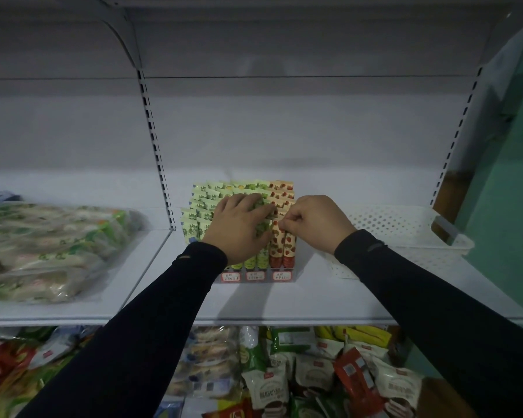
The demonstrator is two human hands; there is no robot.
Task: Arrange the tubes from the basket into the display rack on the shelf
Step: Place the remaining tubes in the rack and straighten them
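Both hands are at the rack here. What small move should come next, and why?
Probably press the red strawberry-print tube down into its slot. The right hand pinches its top edge among the red tubes at the display rack's right end, while the left hand rests spread on the green tubes beside it. Whether the white basket holds more is not visible.

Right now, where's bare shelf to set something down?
Bare shelf runs along the front edge, before the display rack and white basket. A narrower strip lies between the rack and the bagged goods. Crowded: the tubes, where left hand and right hand work.
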